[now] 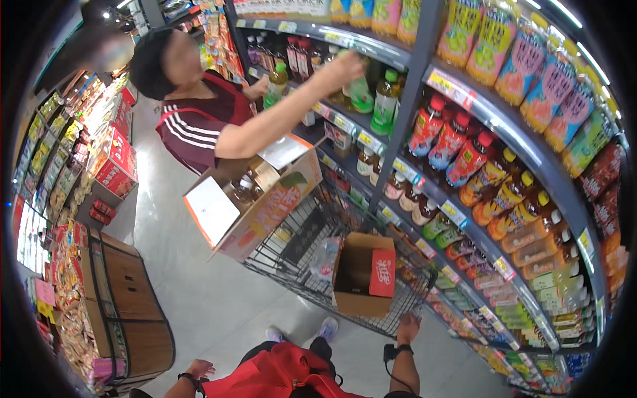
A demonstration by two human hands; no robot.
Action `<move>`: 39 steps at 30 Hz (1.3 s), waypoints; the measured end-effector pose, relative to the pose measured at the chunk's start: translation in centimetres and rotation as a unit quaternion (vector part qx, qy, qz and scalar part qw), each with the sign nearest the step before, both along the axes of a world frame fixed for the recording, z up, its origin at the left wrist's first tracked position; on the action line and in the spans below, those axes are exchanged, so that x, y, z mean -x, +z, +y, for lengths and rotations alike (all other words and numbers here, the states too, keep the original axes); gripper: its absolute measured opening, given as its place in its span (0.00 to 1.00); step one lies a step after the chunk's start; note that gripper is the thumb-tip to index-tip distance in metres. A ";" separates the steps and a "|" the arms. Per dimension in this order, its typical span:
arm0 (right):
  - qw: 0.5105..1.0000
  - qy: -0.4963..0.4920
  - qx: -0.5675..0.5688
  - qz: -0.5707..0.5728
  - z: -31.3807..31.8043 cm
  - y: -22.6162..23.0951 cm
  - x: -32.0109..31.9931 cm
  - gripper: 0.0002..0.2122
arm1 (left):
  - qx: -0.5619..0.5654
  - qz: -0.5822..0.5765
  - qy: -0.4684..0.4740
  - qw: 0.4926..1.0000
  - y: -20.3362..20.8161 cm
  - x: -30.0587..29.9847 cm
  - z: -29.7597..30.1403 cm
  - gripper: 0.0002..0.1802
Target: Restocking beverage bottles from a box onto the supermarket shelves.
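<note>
My left hand (200, 369) hangs low beside my red vest (279, 371), fingers loosely stretched and holding nothing. At the near right corner of a wire shopping cart (302, 292) is my right hand (409, 328), its fingers apart; whether it touches the rim I cannot tell. Nearest to it, inside the cart, stands an open brown cardboard box (361, 302) with a red panel. Clear plastic wrap (325, 259) lies beside that box. A larger open carton (265, 219) with bottles (247, 189) inside rests across the cart's far end.
Beyond the carton a person (192, 119) reaches to the shelf with one green-capped bottle (359, 93) and holds another green-capped bottle (275, 83) lower down. Drink shelves (458, 212) curve along the right. A wooden display bin (136, 298) with packaged snacks stands on the left.
</note>
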State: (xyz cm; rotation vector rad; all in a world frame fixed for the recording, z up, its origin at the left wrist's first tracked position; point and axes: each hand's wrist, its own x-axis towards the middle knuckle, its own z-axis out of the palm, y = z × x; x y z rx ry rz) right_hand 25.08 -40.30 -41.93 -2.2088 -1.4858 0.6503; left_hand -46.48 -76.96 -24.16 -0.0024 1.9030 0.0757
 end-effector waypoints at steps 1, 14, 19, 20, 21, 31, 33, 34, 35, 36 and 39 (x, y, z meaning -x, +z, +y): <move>1.000 -0.026 -0.006 0.006 -0.1 1.4 0.5 0.17 | 0.001 -0.020 -0.053 0.998 -0.5 0.1 0.4 0.13; 0.989 -0.106 0.015 -0.103 -20.3 8.4 5.1 0.17 | -0.158 -0.037 -0.120 0.979 -9.0 5.7 7.8 0.17; 0.986 -0.072 0.061 -0.140 -33.5 6.4 10.3 0.10 | -0.150 -0.048 -0.090 0.983 -11.1 7.9 5.4 0.17; 0.985 -0.045 0.089 -0.138 -35.9 6.3 11.4 0.09 | -0.137 -0.042 -0.095 0.985 -11.6 8.9 3.9 0.17; 0.983 -0.015 0.122 -0.135 -38.5 6.3 12.5 0.09 | -0.148 -0.060 -0.095 0.983 -12.2 10.2 2.5 0.16; 0.986 -0.018 0.134 -0.098 -46.6 6.3 21.1 0.06 | -0.198 -0.052 -0.104 0.973 -11.6 14.0 3.4 0.16; 0.980 0.056 0.158 -0.112 -45.7 6.2 22.4 0.07 | -0.207 -0.051 -0.110 0.971 -11.0 13.8 4.7 0.17; 0.981 0.053 0.154 -0.109 -45.2 6.2 23.0 0.07 | -0.217 -0.052 -0.111 0.969 -10.8 13.8 5.2 0.17; 0.984 0.081 0.123 -0.096 -44.5 6.4 23.5 0.07 | -0.228 -0.063 -0.088 0.968 -10.7 13.7 5.6 0.17; 0.984 0.103 0.110 -0.096 -43.9 6.5 23.9 0.07 | -0.230 -0.071 -0.067 0.968 -10.8 13.7 5.9 0.18; 0.990 0.116 0.055 -0.054 -42.3 7.1 25.0 0.05 | -0.246 -0.079 -0.056 0.965 -11.0 13.9 6.0 0.18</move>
